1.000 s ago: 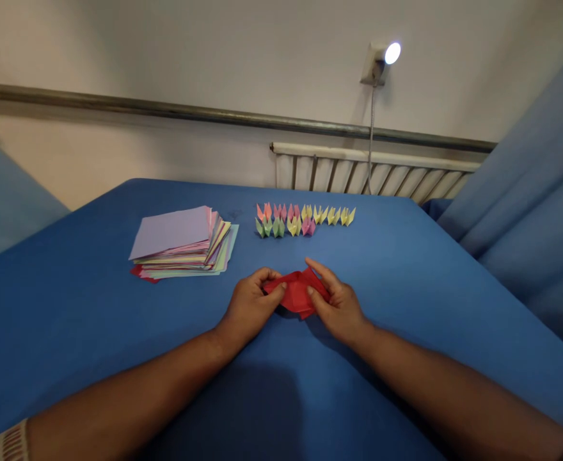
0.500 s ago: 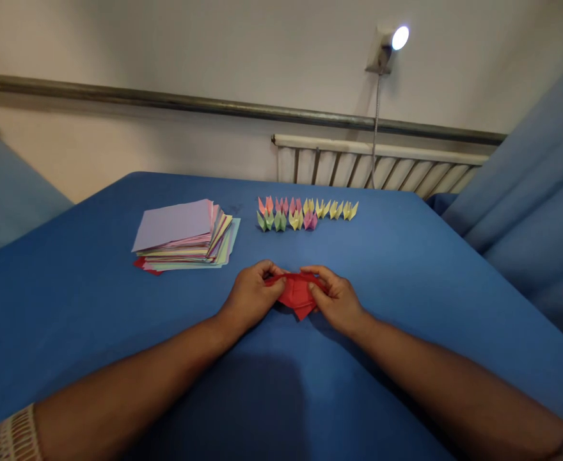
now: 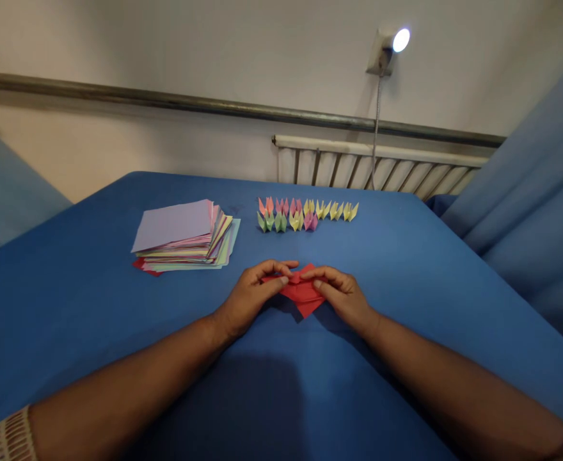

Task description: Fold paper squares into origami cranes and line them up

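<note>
Red paper [image 3: 304, 294], folded, lies centre front between the two hands, in front of the small folded paper figures [image 3: 296, 222] and off to the right of the paper stack [image 3: 173, 225]. Left hand [image 3: 257, 288] pinched on its left side, thumb on the near face, index reaching along the top; right hand [image 3: 343, 294] pinched on its right side, thumb and index both on the paper, other fingers mostly hidden. One corner points toward the person, another pokes up between the hands. Shadow under it on the blue bench [image 3: 382, 250]; can't tell if it touches down or is held just above. Handling, judged by look: very light, next to no load on either hand. Thin sheet, so floppy in single layers, likely stiffer where folds double up. Surface looks matt, so probably not slippery, bare skin should grip fine. Fragile: would tear or take stray creases if pulled or squeezed hard, and loose flaps may spring open. Best hold: side edges, thumb against fingers, near the doubled layers, light pressure; press flat along crease lines with fingertips, keep off the thin points, which would bend first. Layer count not readable, hands cover both ends.
</note>
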Motion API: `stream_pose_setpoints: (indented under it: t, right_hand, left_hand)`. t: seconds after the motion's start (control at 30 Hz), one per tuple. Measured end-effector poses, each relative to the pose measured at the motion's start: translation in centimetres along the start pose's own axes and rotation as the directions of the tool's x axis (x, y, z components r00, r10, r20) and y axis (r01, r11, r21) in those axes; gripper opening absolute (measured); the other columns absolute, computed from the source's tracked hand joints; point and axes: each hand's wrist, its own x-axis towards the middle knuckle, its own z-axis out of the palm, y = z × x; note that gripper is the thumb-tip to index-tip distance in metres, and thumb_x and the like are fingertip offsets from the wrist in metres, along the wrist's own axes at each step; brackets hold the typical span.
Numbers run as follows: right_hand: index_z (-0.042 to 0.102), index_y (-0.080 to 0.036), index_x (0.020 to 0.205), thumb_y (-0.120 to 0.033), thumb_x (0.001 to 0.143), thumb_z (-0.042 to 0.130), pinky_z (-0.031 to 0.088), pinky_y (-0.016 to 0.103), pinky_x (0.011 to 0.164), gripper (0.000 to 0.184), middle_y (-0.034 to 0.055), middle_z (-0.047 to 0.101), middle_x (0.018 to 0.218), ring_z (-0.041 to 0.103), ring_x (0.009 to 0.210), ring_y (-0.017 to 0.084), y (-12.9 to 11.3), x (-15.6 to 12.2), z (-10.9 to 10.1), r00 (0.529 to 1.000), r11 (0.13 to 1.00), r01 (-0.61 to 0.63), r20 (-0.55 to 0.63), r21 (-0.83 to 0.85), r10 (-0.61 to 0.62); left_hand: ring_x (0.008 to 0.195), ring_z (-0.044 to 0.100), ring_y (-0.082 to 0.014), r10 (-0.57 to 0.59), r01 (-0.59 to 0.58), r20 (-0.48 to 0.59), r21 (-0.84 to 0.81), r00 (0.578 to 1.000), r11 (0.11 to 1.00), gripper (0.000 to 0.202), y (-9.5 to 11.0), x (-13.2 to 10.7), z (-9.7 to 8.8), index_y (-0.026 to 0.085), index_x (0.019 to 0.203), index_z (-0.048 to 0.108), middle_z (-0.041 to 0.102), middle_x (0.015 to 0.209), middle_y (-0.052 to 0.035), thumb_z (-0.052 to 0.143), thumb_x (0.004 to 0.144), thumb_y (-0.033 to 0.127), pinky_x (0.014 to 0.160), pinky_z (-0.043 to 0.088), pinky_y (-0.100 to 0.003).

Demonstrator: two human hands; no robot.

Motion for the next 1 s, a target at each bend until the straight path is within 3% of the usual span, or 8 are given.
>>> stream_pose_setpoints:
  t: [0.13, 0.23, 0.4, 0.53, 0.63, 0.73, 0.9, 1.0]
  right_hand:
    - [0.068, -0.02, 0.093, -0.035, 0.085, 0.057, 0.047, 0.029, 0.073, 0.019, 0.002, 0.067, 0.085, 0.06, 0.078, 0.015, -0.3, -0.2, -0.1, 0.999, 1.0, 0.021, 0.029, -0.023, -0.02]
    - [0.066, -0.021, 0.087, -0.035, 0.083, 0.06, 0.047, 0.027, 0.07, 0.016, 0.0003, 0.065, 0.079, 0.059, 0.072, 0.014, 0.1, -0.1, 0.1, 1.0, 1.0, 0.01, -0.022, 0.009, -0.009]
    - [0.064, -0.023, 0.093, -0.028, 0.08, 0.062, 0.048, 0.028, 0.074, 0.015, 0.0011, 0.067, 0.09, 0.061, 0.081, 0.014, 0.8, 0.0, 0.5, 0.999, 0.999, 0.021, -0.047, 0.044, -0.019]
    - [0.066, -0.022, 0.093, -0.026, 0.082, 0.057, 0.048, 0.028, 0.071, 0.014, 0.001, 0.066, 0.086, 0.06, 0.076, 0.014, 1.1, -0.1, 0.2, 0.999, 0.998, 0.03, -0.044, -0.056, -0.032]
    - [0.067, -0.021, 0.085, -0.023, 0.083, 0.054, 0.046, 0.026, 0.067, 0.014, 0.0008, 0.063, 0.079, 0.057, 0.071, 0.013, 1.0, -0.1, -0.1, 0.996, 0.98, 0.08, -0.016, -0.184, -0.085]
    - [0.066, -0.02, 0.082, -0.023, 0.085, 0.051, 0.046, 0.027, 0.067, 0.016, 0.0014, 0.062, 0.077, 0.057, 0.072, 0.014, 0.5, -0.1, -0.4, 0.993, 0.968, 0.118, 0.013, -0.221, -0.118]
    - [0.065, -0.021, 0.095, -0.033, 0.083, 0.06, 0.047, 0.033, 0.081, 0.017, 0.0056, 0.063, 0.097, 0.059, 0.089, 0.019, -0.7, -0.1, -1.0, 0.965, 0.924, 0.257, 0.117, -0.282, -0.233]
    - [0.062, -0.023, 0.102, -0.032, 0.075, 0.072, 0.044, 0.037, 0.091, 0.03, 0.0075, 0.06, 0.108, 0.057, 0.102, 0.022, -0.8, -0.1, -1.1, 0.934, 0.867, 0.355, 0.164, -0.348, -0.317]
  left_hand:
    - [0.101, 0.063, -0.0211, -0.026, 0.02, -0.071, -0.084, 0.997, 0.996, 0.016, -0.3, 0.3, 0.3, 0.016, 0.079, 0.061, 0.068, 0.109, -0.0082, 0.072, 0.071, 0.025, 0.094, 0.045, -0.038]
    - [0.097, 0.064, -0.019, -0.02, 0.009, -0.119, -0.094, 0.993, 0.996, 0.024, -0.6, 0.5, 0.4, 0.016, 0.084, 0.062, 0.069, 0.102, -0.0061, 0.075, 0.065, 0.02, 0.09, 0.047, -0.035]
    - [0.091, 0.064, -0.0166, -0.055, 0.049, -0.159, -0.045, 0.986, 0.998, 0.032, -0.7, 0.7, 0.3, 0.015, 0.092, 0.063, 0.069, 0.098, -0.0053, 0.076, 0.062, 0.018, 0.086, 0.048, -0.031]
    - [0.075, 0.064, -0.013, -0.15, 0.151, -0.106, -0.004, 0.983, 0.989, 0.035, -0.5, 0.6, 0.3, 0.016, 0.098, 0.064, 0.07, 0.087, -0.003, 0.073, 0.065, 0.02, 0.072, 0.048, -0.026]
    - [0.063, 0.061, -0.0109, -0.244, 0.244, -0.033, 0.003, 0.969, 0.97, 0.028, -0.3, 0.5, 0.3, 0.014, 0.09, 0.066, 0.069, 0.075, -0.0015, 0.074, 0.065, 0.024, 0.063, 0.045, -0.023]
    - [0.054, 0.057, -0.0092, -0.286, 0.286, -0.039, -0.009, 0.957, 0.958, 0.024, -0.3, 0.4, 0.4, 0.013, 0.082, 0.066, 0.066, 0.065, 0.0004, 0.075, 0.064, 0.027, 0.056, 0.042, -0.021]
    - [0.054, 0.058, -0.0107, -0.267, 0.262, -0.127, -0.053, 0.955, 0.964, 0.029, -0.4, 0.5, 0.2, 0.014, 0.082, 0.065, 0.067, 0.064, -0.0002, 0.077, 0.06, 0.028, 0.056, 0.044, -0.022]
    - [0.055, 0.058, -0.0101, -0.267, 0.256, -0.142, -0.087, 0.953, 0.963, 0.03, -0.6, 0.6, 0.1, 0.013, 0.081, 0.064, 0.067, 0.065, 0.0002, 0.078, 0.059, 0.028, 0.057, 0.045, -0.022]
